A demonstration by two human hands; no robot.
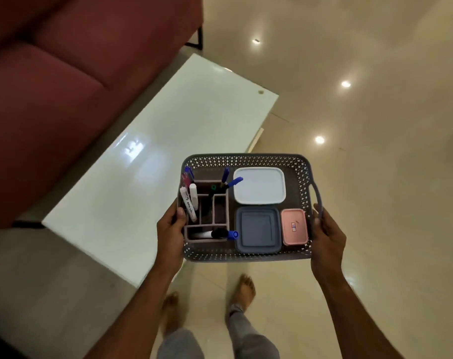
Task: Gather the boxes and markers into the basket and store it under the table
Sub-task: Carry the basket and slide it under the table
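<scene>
Glossy tile floor underfoot, white table out ahead-left of the hands, red sofa beyond it. Basket is carried in the air between both hands, over the table's near corner and the floor. Left hand wraps the left wall, thumb over the rim; right hand curls round the right handle. Inside: organizer by the left hand with markers standing and lying loose, white box on the far side, blue box and pink box nearer the right hand. Gathering looks done; storing under the table remains. Risks: tilting the basket while stooping could tip markers out of the organizer or slide boxes; the near blue-capped marker pokes past the organizer wall and may roll out; basket rim could knock the table edge on the way under; bare feet on glossy tile may slip.
</scene>
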